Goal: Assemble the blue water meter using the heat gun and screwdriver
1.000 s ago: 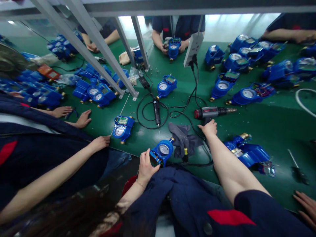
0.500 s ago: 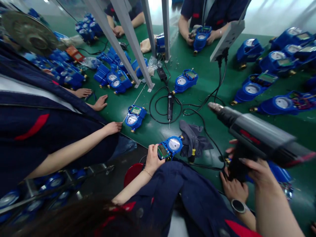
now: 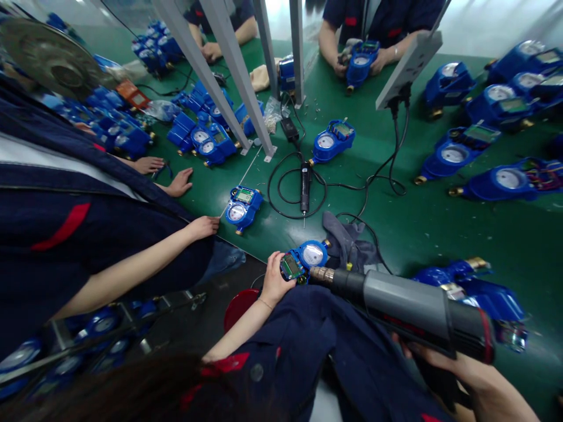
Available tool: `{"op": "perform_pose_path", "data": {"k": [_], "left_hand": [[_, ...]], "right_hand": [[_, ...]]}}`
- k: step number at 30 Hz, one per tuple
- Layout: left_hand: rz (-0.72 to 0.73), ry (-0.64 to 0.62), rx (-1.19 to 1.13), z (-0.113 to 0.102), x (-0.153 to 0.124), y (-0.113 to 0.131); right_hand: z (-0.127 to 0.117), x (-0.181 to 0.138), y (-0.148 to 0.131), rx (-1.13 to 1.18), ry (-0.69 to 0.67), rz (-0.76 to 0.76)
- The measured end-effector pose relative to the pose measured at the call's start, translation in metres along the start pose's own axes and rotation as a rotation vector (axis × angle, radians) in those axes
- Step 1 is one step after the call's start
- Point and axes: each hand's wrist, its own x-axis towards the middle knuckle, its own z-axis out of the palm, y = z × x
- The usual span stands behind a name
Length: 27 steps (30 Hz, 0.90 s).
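My left hand [image 3: 275, 280] is closed around the end of a blue water meter [image 3: 314, 254] at the table's near edge. The meter has a round white dial, and its green circuit board with a small display [image 3: 291, 266] is exposed. In my right hand [image 3: 457, 366] is a grey and black heat gun [image 3: 404, 302], held by its grip, which is partly hidden. The metal nozzle [image 3: 323, 275] points left at the meter, right beside the circuit board; I cannot tell whether they touch. A dark grey cloth [image 3: 345, 237] lies behind the nozzle.
A black electric screwdriver [image 3: 305, 187] lies in its coiled cord. Another open meter [image 3: 241, 208] sits near a co-worker's hand [image 3: 203, 227]. More meters [image 3: 453, 153] stand at right, and one [image 3: 492, 299] lies beyond the heat gun. A power strip [image 3: 409, 70] hangs above the table. Metal posts [image 3: 229, 64] rise ahead.
The heat gun has swung down and left, from over the right side of the table to the meter. My left hand keeps its hold. A watch-wearing hand at right no longer shows clearly.
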Motion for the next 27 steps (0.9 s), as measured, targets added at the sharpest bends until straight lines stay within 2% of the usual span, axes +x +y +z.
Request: {"op": "perform_pose_path", "data": {"k": [2,4,13,21,27], "left_hand": [[0.005,-0.009,-0.014,0.001,0.001,-0.001],[0.003,-0.015,-0.024,0.001,0.001,-0.001],[-0.016,-0.01,-0.063,0.002,-0.001,-0.006],[-0.045,-0.011,-0.101,0.005,-0.002,-0.011],[-0.086,-0.034,-0.151,0.006,-0.004,-0.016]], "right_hand": [[-0.003,0.004,-0.005,0.278,-0.042,0.104],[-0.007,0.008,-0.009,0.382,-0.086,0.154],[-0.016,0.024,-0.011,0.325,-0.156,0.177],[-0.018,0.032,-0.015,0.453,-0.162,0.199],[-0.024,0.036,-0.022,0.466,-0.197,0.282]]}}
